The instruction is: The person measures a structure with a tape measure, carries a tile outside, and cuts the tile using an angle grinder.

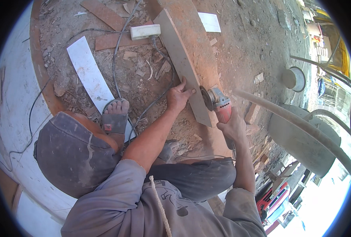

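Tile strip (182,59), long axis slanting upper left to lower right along the dusty board's (202,59) left side. Left hand (178,97), thumb and forefinger apart, touches it, pinch indeterminable; opposite, right hand (233,125) clasps angle grinder (223,112).

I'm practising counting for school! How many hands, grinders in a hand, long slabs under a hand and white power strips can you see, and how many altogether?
Hands: 2, the left hand and the right hand
Held grinder: 1
Long slab under a hand: 1
White power strip: 1
Total: 5
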The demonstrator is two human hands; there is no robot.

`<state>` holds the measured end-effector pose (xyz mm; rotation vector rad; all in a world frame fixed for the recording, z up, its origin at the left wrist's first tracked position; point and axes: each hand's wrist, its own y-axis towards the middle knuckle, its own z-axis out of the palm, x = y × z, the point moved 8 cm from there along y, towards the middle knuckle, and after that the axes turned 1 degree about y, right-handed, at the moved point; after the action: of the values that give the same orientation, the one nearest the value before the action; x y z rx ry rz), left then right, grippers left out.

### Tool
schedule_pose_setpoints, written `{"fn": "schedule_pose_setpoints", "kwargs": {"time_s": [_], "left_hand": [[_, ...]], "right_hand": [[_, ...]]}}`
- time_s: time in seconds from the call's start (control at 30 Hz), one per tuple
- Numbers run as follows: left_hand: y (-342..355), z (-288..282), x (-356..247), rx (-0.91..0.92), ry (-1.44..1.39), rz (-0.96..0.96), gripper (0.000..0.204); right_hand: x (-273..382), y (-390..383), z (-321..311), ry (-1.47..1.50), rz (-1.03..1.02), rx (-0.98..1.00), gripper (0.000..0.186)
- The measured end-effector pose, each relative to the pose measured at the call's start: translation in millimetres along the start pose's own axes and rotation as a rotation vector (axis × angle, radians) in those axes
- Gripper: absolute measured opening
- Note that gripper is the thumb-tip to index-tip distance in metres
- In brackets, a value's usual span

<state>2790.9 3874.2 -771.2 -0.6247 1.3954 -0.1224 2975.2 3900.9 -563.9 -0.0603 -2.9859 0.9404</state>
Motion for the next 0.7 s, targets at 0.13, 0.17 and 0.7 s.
{"fn": "schedule_pose_setpoints", "kwargs": {"time_s": [0.13,0.17,0.7], "left_hand": [[-3.8,-6.1,-10.0,-0.016,-0.008,0.025,0.069],[-4.4,-5.0,-11.2,0.004,-0.019,-0.015,0.070],[0.7,-0.8,3.6,-0.013,-0.052,0.042,0.069]], "right_hand": [[7.3,-0.3,-8.2,-0.016,-0.018,-0.011,0.055],[6.4,-0.1,-8.3,-0.016,-0.014,-0.012,0.055],[13.8,4.6,-10.2,-0.046,-0.061,-0.040,0.054]]}}
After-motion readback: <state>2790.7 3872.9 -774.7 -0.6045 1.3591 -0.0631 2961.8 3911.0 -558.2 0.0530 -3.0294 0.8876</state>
